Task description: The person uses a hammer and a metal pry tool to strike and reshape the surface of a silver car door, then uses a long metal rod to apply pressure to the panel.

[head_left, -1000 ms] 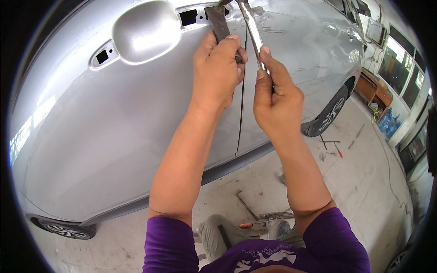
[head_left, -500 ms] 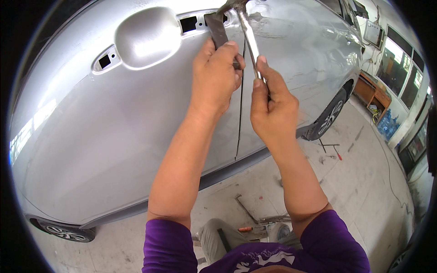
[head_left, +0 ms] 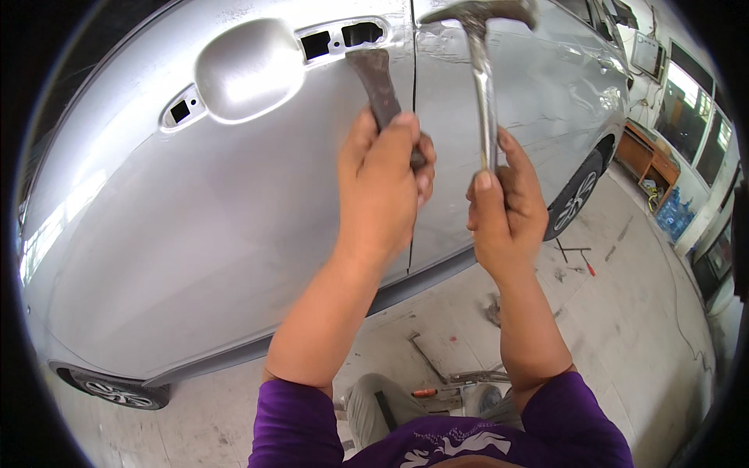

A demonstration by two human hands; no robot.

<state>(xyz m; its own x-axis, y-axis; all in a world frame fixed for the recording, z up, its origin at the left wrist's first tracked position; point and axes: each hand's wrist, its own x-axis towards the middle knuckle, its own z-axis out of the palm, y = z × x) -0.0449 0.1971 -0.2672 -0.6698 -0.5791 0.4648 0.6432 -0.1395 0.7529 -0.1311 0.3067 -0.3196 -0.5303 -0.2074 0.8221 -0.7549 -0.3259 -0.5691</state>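
Observation:
My left hand (head_left: pixel 382 171) is closed around a dark, flat-ended metal bar (head_left: pixel 378 84), much like a chisel or body dolly. Its wide end points up, just below the door-handle cutouts (head_left: pixel 342 39) in the silver car door (head_left: pixel 203 226). In my right hand (head_left: pixel 507 203), to the right, is a metal hammer (head_left: pixel 482 78) gripped by its shaft. The hammer's head is up and apart from the bar, in front of the scuffed, creased panel (head_left: pixel 546 86) beyond the door gap (head_left: pixel 413 93). Whether the bar touches the door, I cannot tell.
Car wheels stand at the lower left (head_left: pixel 117 392) and the right (head_left: pixel 576 199). On the floor lie rods (head_left: pixel 425 357), an orange-handled tool (head_left: pixel 424 393) and a red-tipped tool (head_left: pixel 589 267). A wooden desk (head_left: pixel 646 162) and blue water bottles (head_left: pixel 672 214) are at the far right.
The hammer and my right hand have moved right, away from the bar. My left hand has lowered the bar, so its end is off the handle cutout, which now shows.

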